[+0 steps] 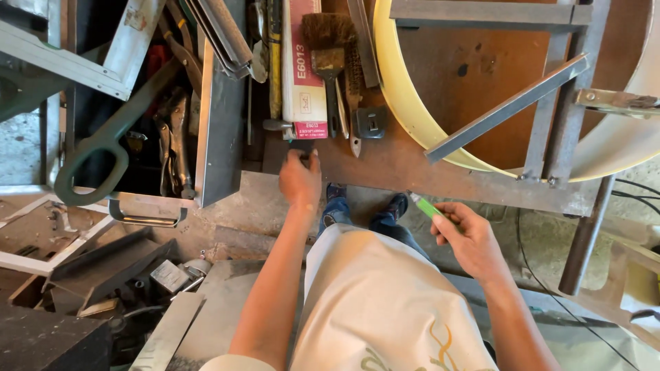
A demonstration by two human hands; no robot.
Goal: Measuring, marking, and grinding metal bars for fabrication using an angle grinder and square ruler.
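Note:
My left hand (300,177) reaches forward to the near edge of a rusty metal workbench (399,168), fingers pinched on a small dark flat piece (300,145) lying there. My right hand (466,233) hangs lower, below the bench edge, closed around a green pen-like marker (427,207) whose tip points up and left. Just beyond my left hand lies a white and pink box of welding rods (302,65).
A wire brush (328,41), a paintbrush and small tools lie on the bench. A cream curved ring (399,89) with a grey steel frame (505,106) sits on the right. An open toolbox (148,130) with large green-handled shears and pliers stands on the left. Metal scraps litter the floor.

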